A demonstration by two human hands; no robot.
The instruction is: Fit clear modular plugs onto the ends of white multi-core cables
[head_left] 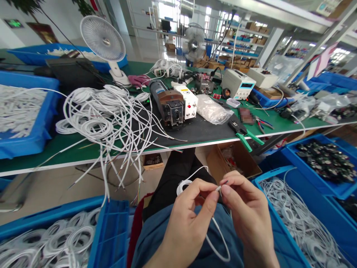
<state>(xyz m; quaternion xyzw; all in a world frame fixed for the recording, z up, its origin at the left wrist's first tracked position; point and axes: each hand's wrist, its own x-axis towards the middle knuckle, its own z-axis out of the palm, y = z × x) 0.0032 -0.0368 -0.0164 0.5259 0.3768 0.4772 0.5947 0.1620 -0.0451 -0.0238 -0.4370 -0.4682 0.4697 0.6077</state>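
Note:
Above my lap, my left hand (192, 216) pinches a white cable (218, 238) close to its end, between thumb and fingertips. My right hand (245, 204) is closed on the tip of the same cable, where short dark wire ends poke out. The fingertips of both hands almost meet. Part of the cable lies coiled on my thigh, and a loop of it hangs below my hands. Exactly which wires the right fingers grip is too small to see.
A tangled pile of white cables (103, 115) hangs over the bench edge. A machine (170, 104), green-handled crimping pliers (245, 134) and a bag of small parts (213, 108) lie on the bench. Blue bins with cables (114, 230) stand left and right of me.

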